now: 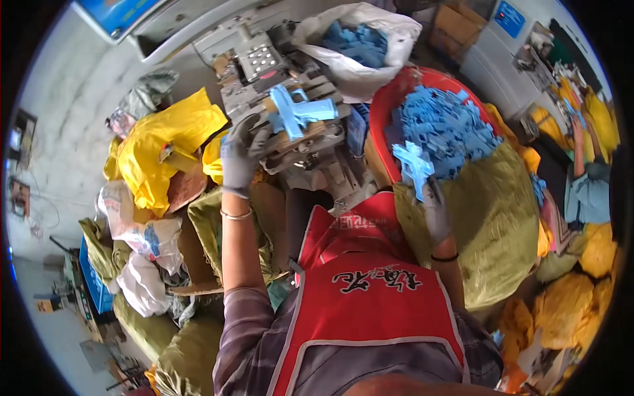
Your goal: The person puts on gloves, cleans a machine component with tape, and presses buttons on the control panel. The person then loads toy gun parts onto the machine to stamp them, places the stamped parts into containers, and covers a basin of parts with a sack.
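Head view: yellow sacks [165, 142] lie to the left of the gloved left hand [241, 155], which rests with fingers curled on the grey machine [277, 86]. Just right of that hand, a blue piece [297, 112] sits on the machine. Farther right, the gloved right hand [432, 208] grips another blue cut piece [415, 166], with a red tub [386, 112] of blue pieces just beyond it.

Yellow bags [168, 142] are piled at the left beside white sacks [142, 261], and olive sacks [181, 343] slump below them; a blue crate [94, 280] peeks out at far left, more yellow bags [561, 307] crowd the right, and a grey cabinet [492, 43] stands behind
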A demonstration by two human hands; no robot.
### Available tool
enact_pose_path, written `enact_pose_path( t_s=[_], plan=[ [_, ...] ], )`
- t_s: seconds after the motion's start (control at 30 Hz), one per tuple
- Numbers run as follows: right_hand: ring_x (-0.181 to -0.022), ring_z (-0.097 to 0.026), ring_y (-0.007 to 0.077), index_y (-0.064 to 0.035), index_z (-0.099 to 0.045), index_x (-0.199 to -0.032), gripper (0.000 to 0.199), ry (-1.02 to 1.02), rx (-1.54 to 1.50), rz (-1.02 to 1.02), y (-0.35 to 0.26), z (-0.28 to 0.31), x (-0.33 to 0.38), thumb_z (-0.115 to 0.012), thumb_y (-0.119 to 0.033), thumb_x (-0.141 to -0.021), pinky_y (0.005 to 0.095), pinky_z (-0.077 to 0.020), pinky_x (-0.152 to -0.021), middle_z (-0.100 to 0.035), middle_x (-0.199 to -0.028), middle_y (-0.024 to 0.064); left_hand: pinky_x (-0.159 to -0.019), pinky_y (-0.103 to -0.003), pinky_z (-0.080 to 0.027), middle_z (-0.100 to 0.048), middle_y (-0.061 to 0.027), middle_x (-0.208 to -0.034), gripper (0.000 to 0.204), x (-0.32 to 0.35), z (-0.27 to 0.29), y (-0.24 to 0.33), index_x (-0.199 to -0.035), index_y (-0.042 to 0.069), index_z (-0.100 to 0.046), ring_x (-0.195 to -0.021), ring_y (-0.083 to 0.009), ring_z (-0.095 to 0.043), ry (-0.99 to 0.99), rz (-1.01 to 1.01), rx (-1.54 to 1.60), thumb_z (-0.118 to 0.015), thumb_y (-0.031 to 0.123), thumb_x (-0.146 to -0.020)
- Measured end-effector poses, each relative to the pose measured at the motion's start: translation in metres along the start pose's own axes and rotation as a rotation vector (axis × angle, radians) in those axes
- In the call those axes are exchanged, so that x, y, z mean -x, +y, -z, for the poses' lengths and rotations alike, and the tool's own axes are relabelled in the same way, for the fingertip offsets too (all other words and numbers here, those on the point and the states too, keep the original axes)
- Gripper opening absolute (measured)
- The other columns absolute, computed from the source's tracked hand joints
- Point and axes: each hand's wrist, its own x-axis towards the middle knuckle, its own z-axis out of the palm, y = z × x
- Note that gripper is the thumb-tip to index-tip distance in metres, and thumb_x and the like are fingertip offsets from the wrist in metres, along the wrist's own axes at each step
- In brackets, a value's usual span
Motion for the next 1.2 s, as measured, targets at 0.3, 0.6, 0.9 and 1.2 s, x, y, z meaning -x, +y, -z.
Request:
enact_pose_path(
  t_s=[0.3,0.6,0.9,1.2],
  plan=[
    [-0.084,-0.057,0.0118,-0.0029,-0.049,-0.127,0.038,-0.139,0.075,0.046,-0.001,-0.002,-0.005,-0.040,-0.029,-0.100,0.0269,-0.0448,-0.069,-0.061,-0.108,0.0058,-0.083,-0.028,-0.050,-0.065,-0.0138,-0.107,0.037,-0.004,0.008,-0.007,-0.116,-0.001,-0.057,-0.093,-0.0181,-0.065,-0.089,-0.069,-0.005,-0.067,0.012,-0.083],
    [-0.079,-0.054,0.0108,-0.0016,-0.055,-0.119,0.038,-0.119,0.031,-0.033,0.000,-0.012,-0.002,-0.046,-0.032,-0.098,0.0267,-0.0443,-0.068,-0.061,-0.101,0.0045,-0.092,-0.039,-0.044,-0.061,-0.0187,-0.112,0.048,0.004,-0.004,0.000,-0.115,0.002,-0.059,-0.106,-0.0343,-0.055,0.043,-0.165,-0.261,-0.072,0.026,-0.076],
    [-0.077,-0.054,0.0117,-0.0008,-0.055,-0.117,0.036,-0.062,0.154,0.060,0.004,-0.018,-0.004,-0.044,-0.030,-0.099,0.0268,-0.0440,-0.069,-0.061,-0.097,0.0053,-0.092,-0.039,-0.044,-0.060,-0.0178,-0.112,0.052,0.005,-0.008,0.003,-0.118,0.001,-0.057,-0.106,-0.0336,-0.056,0.080,-0.138,-0.279,-0.073,0.026,-0.075],
    [-0.073,-0.051,0.0122,-0.0017,-0.055,-0.113,0.036,-0.070,0.039,-0.030,0.001,-0.021,-0.001,-0.042,-0.032,-0.099,0.0272,-0.0429,-0.069,-0.058,-0.091,0.0046,-0.093,-0.039,-0.044,-0.061,-0.0171,-0.113,0.053,0.006,-0.007,0.001,-0.118,0.002,-0.058,-0.107,-0.0327,-0.055,0.069,-0.153,-0.278,-0.073,0.026,-0.074]
  ],
)
